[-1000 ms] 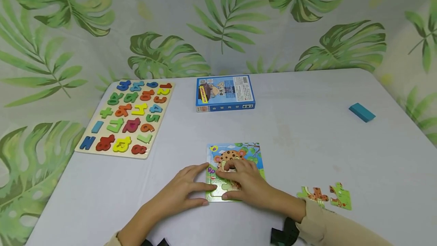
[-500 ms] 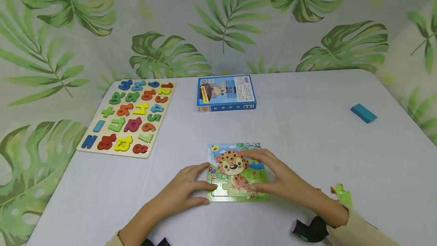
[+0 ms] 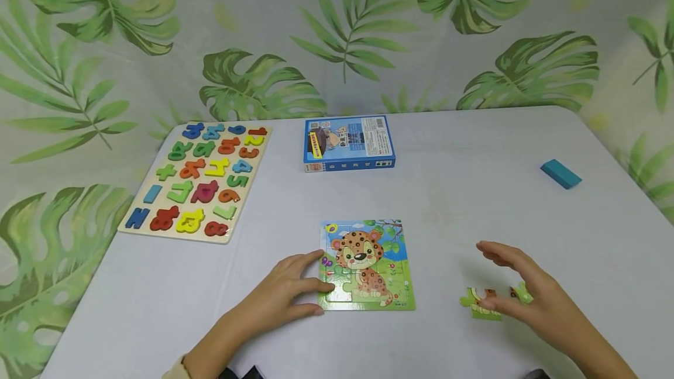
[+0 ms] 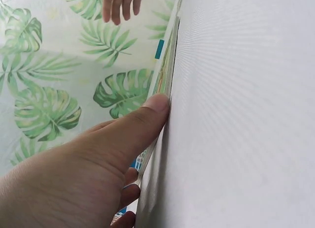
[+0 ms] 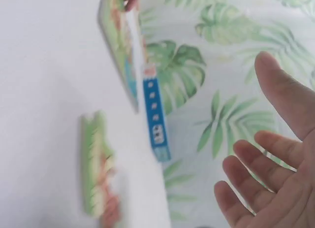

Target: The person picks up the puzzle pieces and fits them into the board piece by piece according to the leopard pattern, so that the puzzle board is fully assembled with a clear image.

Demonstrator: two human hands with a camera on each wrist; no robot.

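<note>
A square jigsaw puzzle point(image 3: 371, 268) with a spotted leopard cub lies on the table, glare over its lower left part. My left hand point(image 3: 279, 294) rests at its left side, one finger on the glossy corner and the thumb by the edge. In the left wrist view, that thumb point(image 4: 156, 102) touches the puzzle's edge. My right hand point(image 3: 532, 297) is over to the right, fingers apart and nothing held, above loose puzzle pieces. One green and orange piece point(image 3: 484, 312) shows below the thumb; another piece point(image 3: 522, 292) is partly hidden behind the hand.
A wooden number board point(image 3: 181, 230) with colourful numerals lies at the left. A blue box point(image 3: 347, 144) sits at the back, and a teal block point(image 3: 560, 174) at the far right. A leaf-patterned cloth point(image 3: 358, 28) hangs behind the table.
My right hand has lifted off the puzzle and moved right to the loose pieces, uncovering the leopard picture. The left hand has stayed at the puzzle's left edge.
</note>
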